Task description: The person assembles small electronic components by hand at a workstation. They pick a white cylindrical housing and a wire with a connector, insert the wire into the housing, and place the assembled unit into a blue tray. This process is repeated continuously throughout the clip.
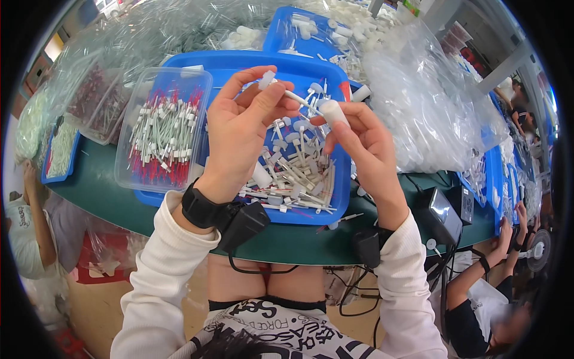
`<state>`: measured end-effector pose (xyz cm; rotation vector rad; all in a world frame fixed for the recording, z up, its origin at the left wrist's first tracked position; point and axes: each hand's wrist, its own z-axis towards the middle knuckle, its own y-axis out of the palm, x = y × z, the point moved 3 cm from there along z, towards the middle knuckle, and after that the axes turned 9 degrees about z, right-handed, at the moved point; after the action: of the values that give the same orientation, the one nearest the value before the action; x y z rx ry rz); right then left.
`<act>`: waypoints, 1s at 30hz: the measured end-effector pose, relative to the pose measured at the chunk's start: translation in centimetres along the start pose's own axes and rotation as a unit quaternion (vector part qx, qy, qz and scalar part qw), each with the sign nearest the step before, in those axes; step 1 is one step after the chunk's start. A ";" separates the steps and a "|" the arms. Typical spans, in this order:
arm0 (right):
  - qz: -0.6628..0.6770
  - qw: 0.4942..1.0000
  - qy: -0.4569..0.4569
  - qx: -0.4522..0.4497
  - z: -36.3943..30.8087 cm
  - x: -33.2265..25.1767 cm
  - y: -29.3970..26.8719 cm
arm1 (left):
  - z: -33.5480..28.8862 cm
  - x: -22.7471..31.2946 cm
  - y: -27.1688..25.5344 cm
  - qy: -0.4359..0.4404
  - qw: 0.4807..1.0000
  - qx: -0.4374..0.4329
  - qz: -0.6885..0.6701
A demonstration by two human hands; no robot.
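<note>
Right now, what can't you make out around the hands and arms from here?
- Head view, hidden: the part of the thin white stick behind the fingers of the left hand.
- Head view, too small: whether the stick's far end touches the white cylinder in the right hand.
- Head view, covered: the bottom of the blue tray, under heaped white pieces.
- Head view, cut off: both white sleeves, by the lower edge.

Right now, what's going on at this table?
Over a blue tray of loose parts, the left hand pinches a white stick and the right hand holds a white cylinder at the stick's tip. Whether the two are joined is hard to tell. A clear box of red-and-white sticks sits at the tray's left.
</note>
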<state>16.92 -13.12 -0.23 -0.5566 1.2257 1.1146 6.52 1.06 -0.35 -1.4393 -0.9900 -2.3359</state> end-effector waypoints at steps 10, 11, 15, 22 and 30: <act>-0.021 1.000 0.011 -0.012 -0.2 0.3 0.2 | -0.5 0.5 0.8 0.053 0.990 -0.041 0.123; -0.022 1.000 0.013 -0.012 -0.2 0.3 0.2 | -0.4 0.4 0.7 0.069 0.986 -0.045 0.145; -0.038 0.998 -0.013 0.048 -0.1 0.0 -0.7 | -0.2 0.2 0.8 0.081 0.983 -0.058 0.153; -0.058 0.985 -0.108 0.120 -0.2 -0.5 -1.1 | 0.0 -0.2 0.6 0.002 0.984 -0.085 0.155; -0.083 0.993 -0.050 0.074 -0.6 -1.0 -1.9 | -0.1 -0.3 0.6 -0.085 0.965 -0.156 0.192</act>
<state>18.45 -14.71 0.08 -0.4739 1.1433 0.8931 6.87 0.47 -0.38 -1.7850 -0.3342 -2.1680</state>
